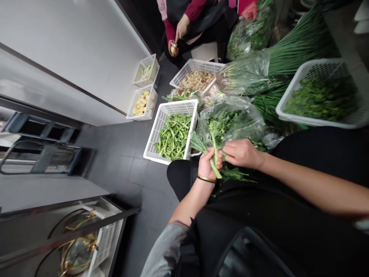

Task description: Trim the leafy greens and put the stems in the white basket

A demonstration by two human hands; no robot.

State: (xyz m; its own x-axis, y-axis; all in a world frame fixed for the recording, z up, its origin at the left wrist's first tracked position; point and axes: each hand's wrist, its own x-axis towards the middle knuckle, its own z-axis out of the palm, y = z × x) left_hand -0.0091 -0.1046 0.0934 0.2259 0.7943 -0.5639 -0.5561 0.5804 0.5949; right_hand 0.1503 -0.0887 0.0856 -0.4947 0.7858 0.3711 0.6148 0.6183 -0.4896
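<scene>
My left hand [208,163], with a gold and a dark band at its wrist, is wrapped round a leafy green vegetable stalk [215,139]. Its thick cut end points down toward my lap. Right beside it, my right hand [241,153] is closed in a pinch; what its fingertips hold, if anything, is hidden. Loose leaves [235,174] lie on my dark apron below the hands. Just beyond them is a clear plastic bag [248,111] of leafy greens. To the left stands a white basket [150,148] of cut green stalks [174,136].
Small baskets hold peeled potatoes [141,103] and pale green pieces [146,72] by the wall. Farther back, a basket [180,74] contains brownish trimmings. Bundled long green stalks [302,40] and a basket of herbs [323,98] are at right. A co-worker's hands [181,29] hold a peeler and a pale vegetable.
</scene>
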